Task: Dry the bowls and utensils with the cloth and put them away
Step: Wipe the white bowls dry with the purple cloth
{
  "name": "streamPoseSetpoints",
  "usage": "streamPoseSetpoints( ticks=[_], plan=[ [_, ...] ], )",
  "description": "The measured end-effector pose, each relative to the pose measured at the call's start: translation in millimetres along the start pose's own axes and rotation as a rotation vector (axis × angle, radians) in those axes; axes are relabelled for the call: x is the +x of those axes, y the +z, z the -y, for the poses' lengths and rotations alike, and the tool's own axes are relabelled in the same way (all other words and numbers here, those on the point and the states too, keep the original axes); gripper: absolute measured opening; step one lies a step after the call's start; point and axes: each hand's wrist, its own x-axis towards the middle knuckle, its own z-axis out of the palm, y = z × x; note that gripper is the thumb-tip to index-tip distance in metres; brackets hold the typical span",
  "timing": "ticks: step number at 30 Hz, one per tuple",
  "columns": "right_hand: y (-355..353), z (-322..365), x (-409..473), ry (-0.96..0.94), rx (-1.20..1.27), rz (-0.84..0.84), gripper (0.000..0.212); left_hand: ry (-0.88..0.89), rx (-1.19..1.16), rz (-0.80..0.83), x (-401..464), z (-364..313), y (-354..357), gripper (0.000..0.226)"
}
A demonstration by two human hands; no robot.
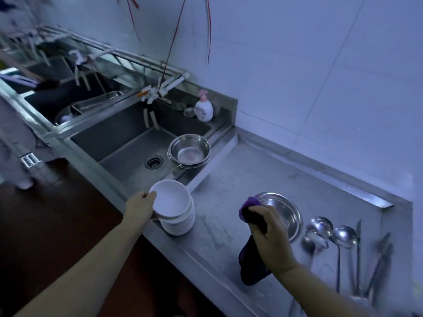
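A stack of white bowls (177,216) stands at the front edge of the steel counter (263,177). My left hand (139,207) grips the rim of the top white bowl (170,199), which is tilted. My right hand (272,234) holds a dark purple cloth (251,255) that hangs down over the counter. Just behind that hand lies a steel plate (287,212). Several ladles (332,234) and tongs (377,264) lie to the right. Stacked steel bowls (189,151) sit at the sink's right corner.
The sink basin (128,147) with a drain (153,161) lies to the left, taps (151,94) above it. A soap bottle (203,107) stands at the back ledge. A second basin (68,99) holds metal ware. A tiled wall (320,65) backs the counter.
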Motion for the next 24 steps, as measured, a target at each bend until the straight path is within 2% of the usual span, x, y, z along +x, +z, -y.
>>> streamPoseSetpoints(
  ticks=[2,5,13,18,20,22,24],
  plan=[
    [4.8,-1.3,-3.6,0.062,-0.004,-0.033,0.035,0.054,0.203,0.004,12.8,6.7,1.4,0.036],
    [11.8,-1.1,-12.2,0.204,-0.013,-0.076,0.045,0.137,0.433,0.023,27.4,13.7,5.0,0.031],
    [48.4,20.2,-18.9,0.411,-0.049,-0.157,0.058,0.313,0.38,0.069,59.2,38.5,10.8,0.018],
    [65.0,40.7,-4.4,0.637,0.073,-0.167,0.077,0.349,0.498,0.107,66.5,38.4,6.0,0.021],
    [67.3,45.7,3.4,0.712,0.149,-0.132,0.075,0.451,0.464,0.087,59.5,30.2,3.7,0.034],
    [68.2,51.6,10.4,0.784,0.294,-0.144,0.068,0.691,0.381,0.216,47.5,15.7,5.8,0.04],
    [69.6,57.4,14.6,0.822,0.466,-0.147,0.063,0.892,0.321,0.48,31.5,-1.2,10.7,0.044]
  ],
)
